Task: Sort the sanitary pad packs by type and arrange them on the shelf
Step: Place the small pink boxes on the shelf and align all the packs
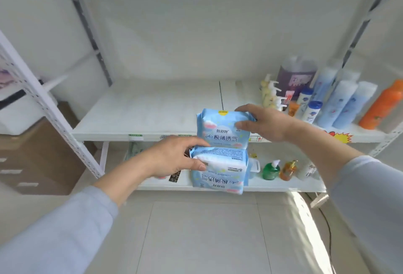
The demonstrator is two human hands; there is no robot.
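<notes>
Placing two matching blue packs on the shelf (pixel 141 117).
We hold upper pack (pixel 222 130) in right hand (pixel 268 123), lower pack (pixel 220 169) in left hand (pixel 174 156); next, set both down side by side.

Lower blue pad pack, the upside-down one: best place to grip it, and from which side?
Grip the lower pack at its upper left end, coming from the left, as the left hand does: thumb on the face, fingers along the top edge. It is a soft, flat pouch, so pinching across its thickness should hold. The right hand holds the upper pack, blocking the right.
</notes>
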